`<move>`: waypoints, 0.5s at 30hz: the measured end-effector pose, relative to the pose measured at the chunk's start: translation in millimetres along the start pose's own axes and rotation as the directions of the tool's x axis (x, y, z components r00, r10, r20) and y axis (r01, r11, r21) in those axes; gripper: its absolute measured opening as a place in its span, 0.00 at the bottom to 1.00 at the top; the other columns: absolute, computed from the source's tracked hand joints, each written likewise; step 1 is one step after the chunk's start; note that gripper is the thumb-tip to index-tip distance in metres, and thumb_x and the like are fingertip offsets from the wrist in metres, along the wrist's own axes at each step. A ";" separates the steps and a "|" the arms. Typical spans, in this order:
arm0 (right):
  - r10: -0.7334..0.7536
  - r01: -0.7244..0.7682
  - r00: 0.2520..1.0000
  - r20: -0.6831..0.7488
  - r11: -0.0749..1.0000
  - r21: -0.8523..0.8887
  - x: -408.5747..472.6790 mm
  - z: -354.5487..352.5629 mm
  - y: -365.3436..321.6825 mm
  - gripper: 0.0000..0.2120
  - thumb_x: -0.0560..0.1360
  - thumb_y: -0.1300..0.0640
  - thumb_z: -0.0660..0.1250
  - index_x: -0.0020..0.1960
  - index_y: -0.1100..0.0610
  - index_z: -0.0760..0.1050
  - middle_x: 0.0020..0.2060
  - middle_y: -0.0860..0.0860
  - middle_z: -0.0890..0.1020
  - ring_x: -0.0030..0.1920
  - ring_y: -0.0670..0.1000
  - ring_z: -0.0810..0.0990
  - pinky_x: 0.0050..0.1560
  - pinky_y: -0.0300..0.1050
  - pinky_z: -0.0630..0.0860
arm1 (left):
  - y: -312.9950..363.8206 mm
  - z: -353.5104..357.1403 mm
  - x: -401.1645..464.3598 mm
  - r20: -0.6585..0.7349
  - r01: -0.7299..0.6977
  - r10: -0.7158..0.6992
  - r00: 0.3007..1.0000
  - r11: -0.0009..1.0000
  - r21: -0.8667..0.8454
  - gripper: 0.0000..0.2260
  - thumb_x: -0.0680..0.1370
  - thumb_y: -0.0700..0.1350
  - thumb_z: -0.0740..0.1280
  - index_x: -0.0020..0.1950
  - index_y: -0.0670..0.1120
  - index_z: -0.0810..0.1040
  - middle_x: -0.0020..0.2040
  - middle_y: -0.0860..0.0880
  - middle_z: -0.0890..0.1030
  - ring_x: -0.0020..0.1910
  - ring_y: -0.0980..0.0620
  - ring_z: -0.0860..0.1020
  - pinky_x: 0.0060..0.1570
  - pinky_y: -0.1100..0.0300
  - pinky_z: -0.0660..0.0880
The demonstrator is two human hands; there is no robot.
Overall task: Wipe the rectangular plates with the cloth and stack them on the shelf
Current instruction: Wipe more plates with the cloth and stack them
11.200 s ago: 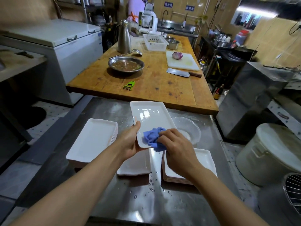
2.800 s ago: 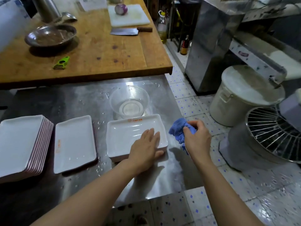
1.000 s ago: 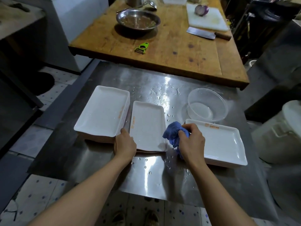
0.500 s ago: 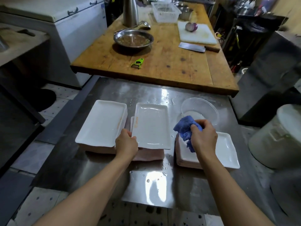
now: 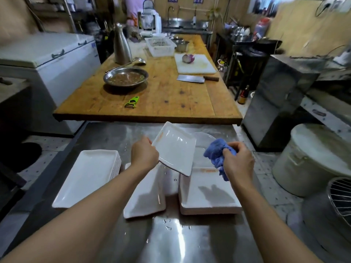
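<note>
My left hand (image 5: 144,156) grips a white rectangular plate (image 5: 175,149) by its left edge and holds it tilted above the steel shelf (image 5: 182,242). My right hand (image 5: 238,161) is closed on a bunched blue cloth (image 5: 217,153), just right of the lifted plate and apart from it. Below lie three groups of white plates: a stack at the left (image 5: 89,175), one plate in the middle (image 5: 147,198), and a stack at the right (image 5: 209,196).
A clear bowl (image 5: 204,141) sits behind the lifted plate. A wooden table (image 5: 171,97) beyond carries a metal dish, a green peeler (image 5: 132,102), a cleaver (image 5: 196,78) and a cutting board. A white bucket (image 5: 311,160) and a wire fan guard stand right.
My left hand has lifted the middle plate off the shelf and tilted it toward the cloth. My right hand with the cloth stays beside it. My head has tipped up.
</note>
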State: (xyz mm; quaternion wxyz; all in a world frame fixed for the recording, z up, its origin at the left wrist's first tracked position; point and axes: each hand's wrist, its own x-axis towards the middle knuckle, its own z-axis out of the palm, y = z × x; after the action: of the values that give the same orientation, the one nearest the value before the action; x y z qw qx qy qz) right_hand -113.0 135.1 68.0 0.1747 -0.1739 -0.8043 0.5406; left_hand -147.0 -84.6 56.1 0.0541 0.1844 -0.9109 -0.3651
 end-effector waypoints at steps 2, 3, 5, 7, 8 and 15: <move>-0.004 0.004 1.000 -0.015 1.000 0.003 7.2 -6.6 2.7 0.03 0.77 0.62 0.61 0.45 0.57 0.73 0.32 0.51 0.77 0.20 0.41 0.74 0.15 0.34 0.66 | 14.9 4.5 3.9 -0.013 -0.054 0.056 0.998 0.993 0.105 0.03 0.76 0.37 0.60 0.46 0.43 0.72 0.47 0.40 0.80 0.45 0.42 0.76 0.39 0.57 0.69; -0.003 0.003 1.000 -0.018 1.000 0.008 10.9 -9.5 4.4 0.03 0.77 0.62 0.61 0.45 0.58 0.73 0.32 0.50 0.76 0.21 0.40 0.74 0.15 0.32 0.66 | 22.4 6.7 5.6 -0.022 -0.084 0.088 0.996 0.986 0.144 0.03 0.76 0.37 0.60 0.47 0.42 0.73 0.48 0.40 0.80 0.46 0.41 0.76 0.39 0.56 0.68; 0.006 -0.006 1.000 -0.017 1.000 0.011 17.9 -13.9 8.5 0.03 0.77 0.63 0.61 0.45 0.57 0.73 0.33 0.49 0.76 0.23 0.42 0.76 0.17 0.31 0.66 | 36.4 10.9 8.8 -0.039 -0.149 0.160 0.986 0.966 0.209 0.04 0.76 0.37 0.61 0.50 0.41 0.73 0.49 0.39 0.78 0.48 0.40 0.75 0.40 0.54 0.71; 0.018 -0.018 1.000 -0.007 1.000 -0.002 24.2 -17.0 13.2 0.03 0.76 0.62 0.62 0.45 0.57 0.73 0.35 0.48 0.76 0.27 0.45 0.77 0.18 0.31 0.67 | 50.1 13.8 11.7 -0.058 -0.209 0.232 0.971 0.943 0.257 0.04 0.76 0.36 0.61 0.50 0.41 0.73 0.48 0.38 0.78 0.48 0.38 0.76 0.42 0.51 0.75; 0.022 -0.022 1.000 0.002 1.000 -0.003 26.9 -18.3 15.6 0.03 0.76 0.62 0.62 0.45 0.56 0.73 0.36 0.49 0.77 0.29 0.46 0.77 0.18 0.32 0.68 | 56.6 14.5 12.7 -0.068 -0.236 0.265 0.962 0.930 0.281 0.04 0.76 0.37 0.62 0.51 0.41 0.73 0.48 0.38 0.78 0.47 0.38 0.76 0.43 0.50 0.76; 0.029 -0.030 0.998 0.047 0.999 0.011 42.1 -22.4 25.4 0.03 0.77 0.62 0.62 0.45 0.57 0.73 0.36 0.49 0.76 0.31 0.47 0.77 0.18 0.30 0.67 | 87.9 23.6 10.4 -0.042 -0.441 0.535 0.844 0.737 0.513 0.09 0.75 0.31 0.59 0.50 0.42 0.71 0.43 0.40 0.79 0.43 0.38 0.78 0.38 0.52 0.72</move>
State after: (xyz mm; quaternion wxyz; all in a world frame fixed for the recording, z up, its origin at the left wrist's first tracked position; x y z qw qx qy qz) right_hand -137.2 181.9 56.3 0.1489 -0.1722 -0.8023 0.5517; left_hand -188.2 -14.8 98.8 0.1855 -0.0209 -0.9792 -0.0792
